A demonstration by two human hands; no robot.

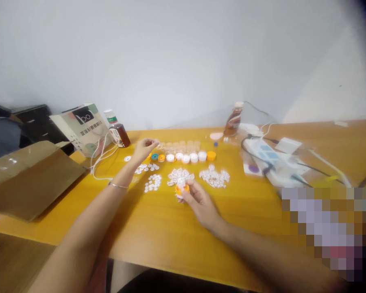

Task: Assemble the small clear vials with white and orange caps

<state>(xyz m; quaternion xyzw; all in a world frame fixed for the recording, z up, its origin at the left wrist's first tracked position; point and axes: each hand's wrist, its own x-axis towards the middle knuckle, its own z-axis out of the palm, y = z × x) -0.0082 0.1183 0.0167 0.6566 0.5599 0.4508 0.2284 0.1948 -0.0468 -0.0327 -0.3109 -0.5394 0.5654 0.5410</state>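
Note:
My right hand is closed around a round orange-and-white plastic piece, above the near middle of the table. A small white part stands on top of that piece. My left hand reaches out to the left end of a row of clear plastic cups, its fingers pinched together; what they hold, if anything, is too small to make out. Just nearer runs a row of round white, orange and green caps. Small white plastic pieces lie in piles, one pile right of my right hand and another to its left.
At left stand an open cardboard box, a paper bag and a brown-labelled bottle beside white cables. A cola-coloured bottle stands at the back. Power strips with cables occupy the right side.

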